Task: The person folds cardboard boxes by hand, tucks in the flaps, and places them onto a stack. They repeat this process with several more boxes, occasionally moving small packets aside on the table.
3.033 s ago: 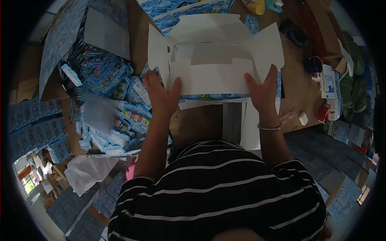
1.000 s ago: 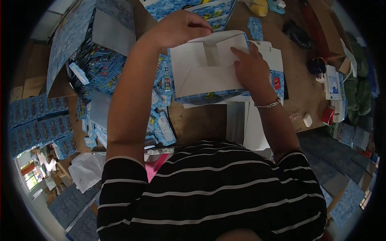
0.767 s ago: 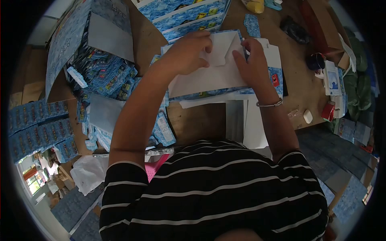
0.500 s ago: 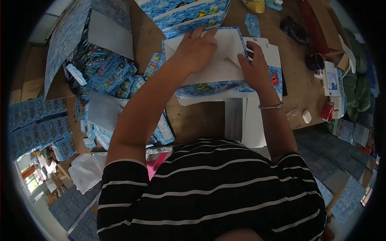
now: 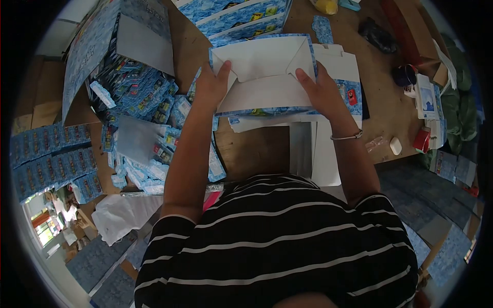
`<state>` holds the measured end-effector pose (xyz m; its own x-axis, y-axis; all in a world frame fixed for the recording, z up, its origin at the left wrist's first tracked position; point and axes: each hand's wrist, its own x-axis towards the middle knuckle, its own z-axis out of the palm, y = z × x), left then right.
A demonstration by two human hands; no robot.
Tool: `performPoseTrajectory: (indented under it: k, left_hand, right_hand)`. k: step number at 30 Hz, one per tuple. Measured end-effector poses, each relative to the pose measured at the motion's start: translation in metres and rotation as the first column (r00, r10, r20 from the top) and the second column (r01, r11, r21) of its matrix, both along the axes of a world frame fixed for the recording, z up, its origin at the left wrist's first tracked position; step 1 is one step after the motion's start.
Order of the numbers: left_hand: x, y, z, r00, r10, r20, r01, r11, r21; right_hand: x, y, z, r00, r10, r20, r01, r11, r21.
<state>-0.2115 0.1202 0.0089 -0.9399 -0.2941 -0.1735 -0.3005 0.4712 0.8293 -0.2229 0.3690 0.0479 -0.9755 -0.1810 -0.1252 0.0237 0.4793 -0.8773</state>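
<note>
White cardboard box (image 5: pixel 262 72), flaps folded flat; left hand (image 5: pixel 210 88) and right hand (image 5: pixel 322 93) grip its sides.

- Black short-sleeved shirt (image 5: pixel 277 241) with thin white horizontal stripes across the torso and shoulders.
- Short sleeves (image 5: pixel 172 228) end above the elbows, and both forearms are bare.
- Thin silver metal bangle (image 5: pixel 347 137) around the right wrist.
- Left hand (image 5: pixel 210 90) and right hand (image 5: pixel 321 93) are bare.
</note>
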Motion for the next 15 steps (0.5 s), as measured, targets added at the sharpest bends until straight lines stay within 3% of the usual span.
performPoseTrajectory:
  k: [1,2,3,4,5,7,8,10,14,15]
  left_hand:
    - [0.004,0.000,0.004,1.000,-0.022,-0.017,0.023,0.994,0.111]
    - [0.007,0.000,0.004,1.000,-0.015,-0.016,0.017,0.994,0.112]
    - [0.010,0.000,0.004,1.000,-0.010,-0.017,0.009,0.997,-0.070]
    - [0.011,0.000,0.005,1.000,-0.006,-0.020,0.000,0.968,-0.251]
    - [0.014,0.005,0.011,1.000,-0.003,-0.023,-0.003,0.968,-0.251]
    - [0.021,0.021,0.028,0.995,-0.091,0.031,0.094,0.862,-0.497]
    - [0.020,0.025,0.028,0.995,-0.092,0.029,0.094,0.862,-0.498]
    - [0.018,0.031,0.029,0.992,-0.123,0.027,0.105,0.687,-0.719]
    - [0.009,0.043,0.030,0.985,-0.144,-0.096,0.036,0.713,-0.701]
    - [0.005,0.039,0.023,0.976,-0.185,-0.113,0.098,0.842,-0.531]
  right_hand:
    - [0.006,0.002,0.007,0.999,0.050,-0.015,-0.050,0.999,-0.001]
    - [0.013,0.003,0.011,0.994,0.102,-0.027,-0.102,0.995,0.000]
    - [0.020,0.005,0.008,0.994,0.108,-0.028,-0.108,0.994,0.001]
    - [0.028,0.006,0.000,0.989,0.116,-0.090,-0.104,0.986,0.131]
    - [0.032,0.007,-0.004,0.980,0.129,-0.150,-0.087,0.962,0.259]
    - [0.035,0.008,-0.002,0.990,0.106,-0.097,-0.084,0.973,0.215]
    - [0.035,0.008,-0.002,0.995,0.085,-0.044,-0.076,0.982,0.171]
    - [0.035,0.011,-0.002,0.995,0.095,-0.036,-0.088,0.984,0.153]
    - [0.033,0.018,-0.017,0.997,0.067,-0.050,-0.060,0.990,0.126]
    - [0.033,0.019,-0.013,0.997,0.061,-0.054,-0.054,0.991,0.125]
